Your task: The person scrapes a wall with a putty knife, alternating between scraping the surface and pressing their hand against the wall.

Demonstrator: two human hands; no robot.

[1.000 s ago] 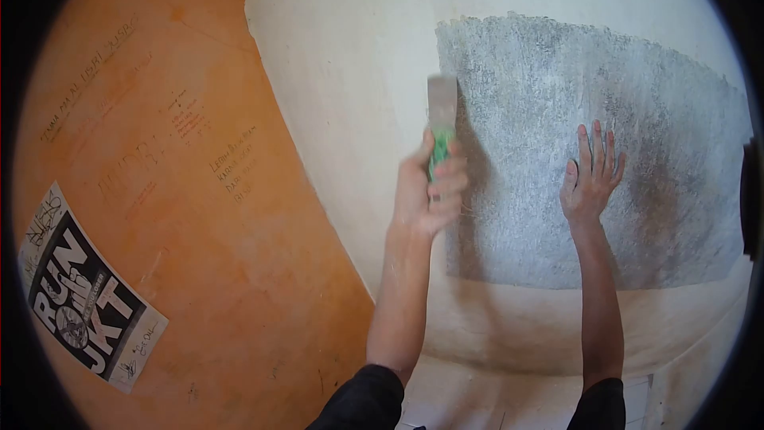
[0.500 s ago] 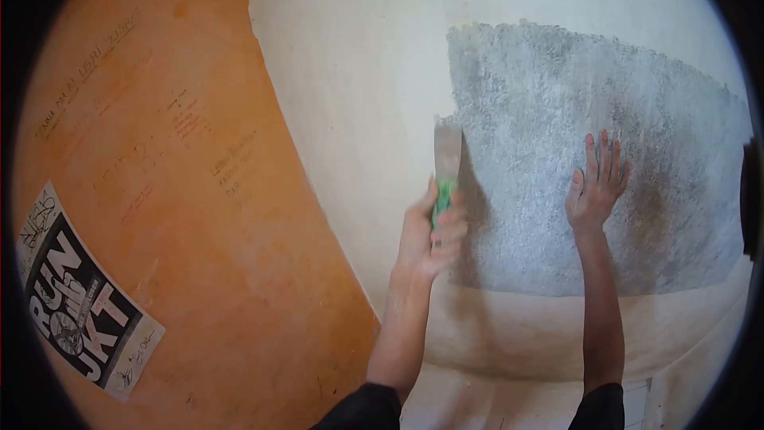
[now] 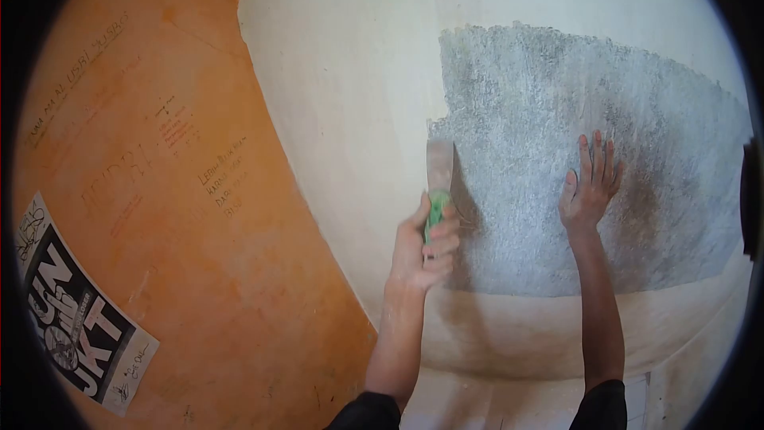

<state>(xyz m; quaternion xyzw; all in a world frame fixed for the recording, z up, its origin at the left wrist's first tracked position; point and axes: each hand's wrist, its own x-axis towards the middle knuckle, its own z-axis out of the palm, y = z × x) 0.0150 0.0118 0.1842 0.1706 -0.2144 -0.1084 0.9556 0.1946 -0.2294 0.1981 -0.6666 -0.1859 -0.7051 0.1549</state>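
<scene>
My left hand [image 3: 426,243] is wrapped round the green handle [image 3: 437,211] of a paint scraper [image 3: 441,163], palm side towards me. The scraper points upward, its flat metal blade lying over the left edge of a rough grey patch [image 3: 517,151] on the white wall [image 3: 350,95]. Whether the blade's tip presses on the wall is hard to tell. To the right, my right hand [image 3: 589,195] rests on the grey patch with fingers spread and thumb apart, holding nothing. Both hands cast shadows on the wall.
An orange wall [image 3: 191,255] with handwriting meets the white one along a slanting edge at left. A black-and-white poster [image 3: 87,330] hangs low on it. A dark object [image 3: 750,199] stands at the far right edge. Below the grey patch runs a cream band [image 3: 517,334].
My left hand and the scraper have moved slightly down along the patch's left edge. My right hand stays on the grey patch. The view has shifted a little.
</scene>
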